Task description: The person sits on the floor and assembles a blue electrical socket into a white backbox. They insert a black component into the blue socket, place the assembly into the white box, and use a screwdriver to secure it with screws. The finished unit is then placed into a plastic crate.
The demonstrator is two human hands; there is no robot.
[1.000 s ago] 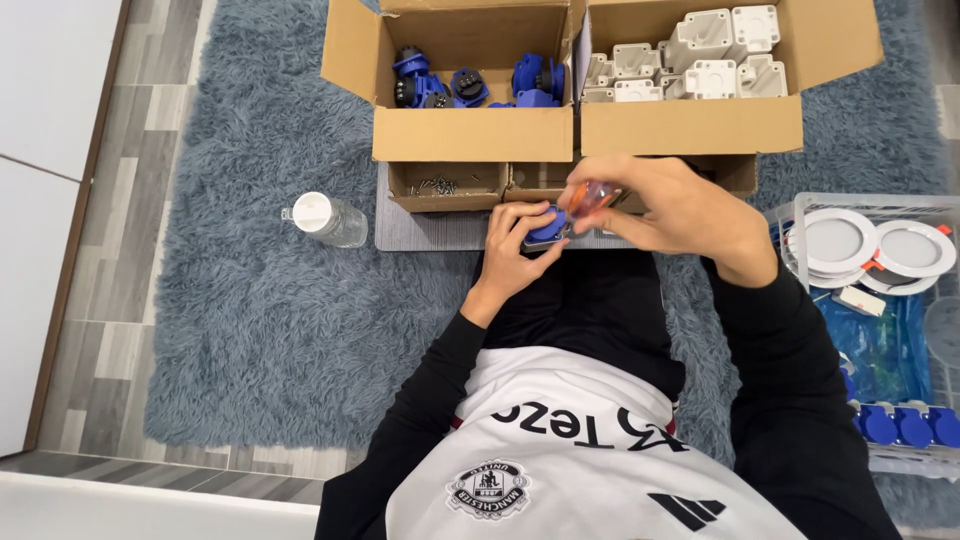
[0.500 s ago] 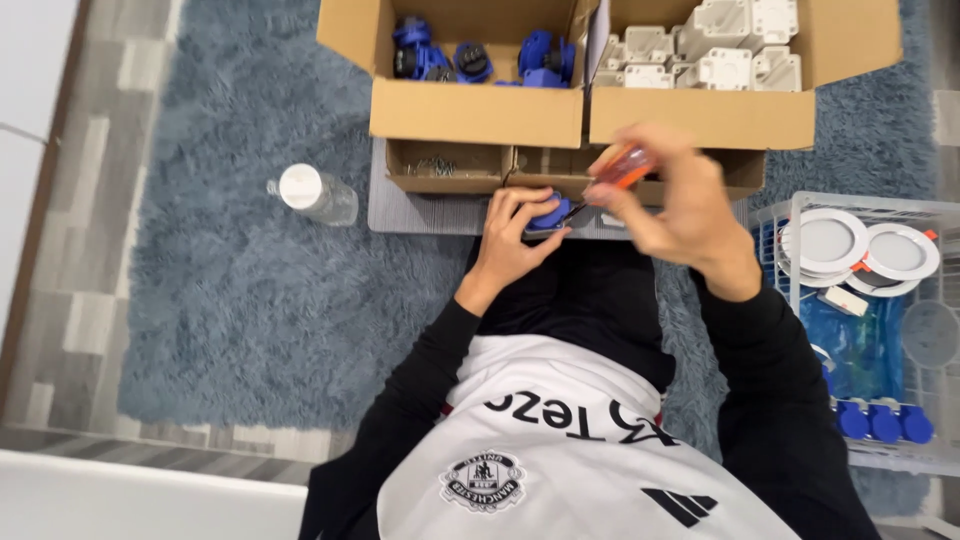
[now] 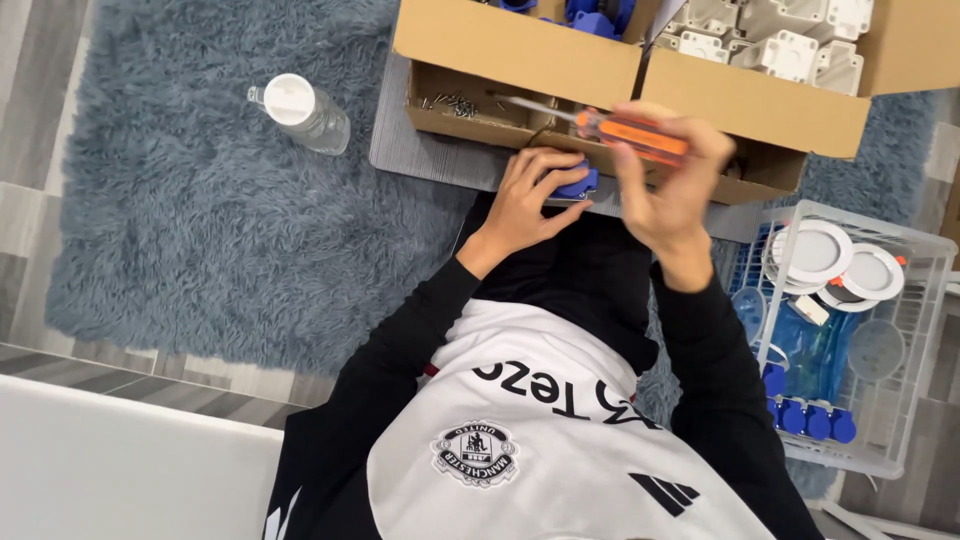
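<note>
The left hand is closed around a small blue part, which lies on the person's lap, just in front of a low cardboard tray. The right hand grips an orange-handled screwdriver; its thin shaft points left, over the tray and its loose screws.

Behind the tray stand two open cardboard boxes: one with blue parts, one with white plastic housings. These boxes and the tray close off the space ahead of both hands.

On the grey rug, to the left, lies one clear bottle with a white cap, well apart from the hands. To the right is one white wire basket. It holds two round white discs and a row of about four blue caps; the arm hides part of it.
</note>
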